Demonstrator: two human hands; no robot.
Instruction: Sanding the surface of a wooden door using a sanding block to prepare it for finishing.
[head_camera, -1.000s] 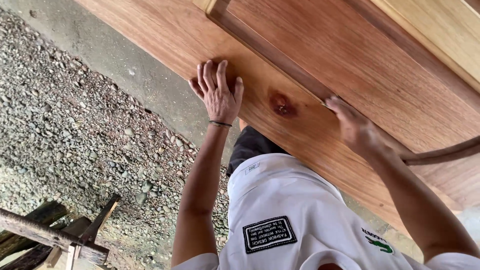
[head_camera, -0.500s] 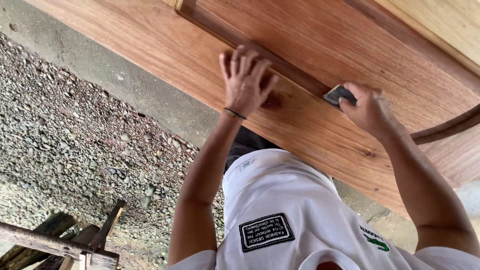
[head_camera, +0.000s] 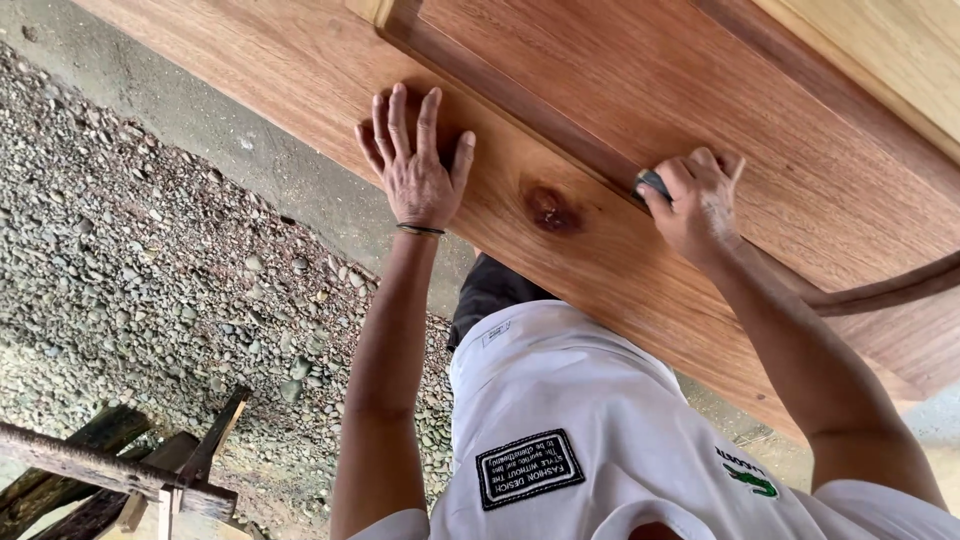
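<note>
A reddish-brown wooden door panel (head_camera: 300, 80) lies flat across the top of the head view, with a dark knot (head_camera: 551, 210) in its frame board. My left hand (head_camera: 415, 165) rests flat on the board, fingers spread, just left of the knot and below the moulded groove (head_camera: 520, 100). My right hand (head_camera: 695, 205) is closed on a small dark sanding pad (head_camera: 651, 183) pressed against the groove's edge, to the right of the knot. A thin bracelet sits on my left wrist.
Gravel ground (head_camera: 130, 270) and a concrete strip (head_camera: 250, 160) lie beyond the door's edge at left. A rough wooden trestle (head_camera: 120, 475) stands at the lower left. A curved dark moulding (head_camera: 880, 292) crosses the panel at right. My white shirt (head_camera: 580, 420) fills the bottom centre.
My right hand has slid left and down along the groove with the pad. My left hand shifted left along the board; the view moved too, uncovering the knot.
</note>
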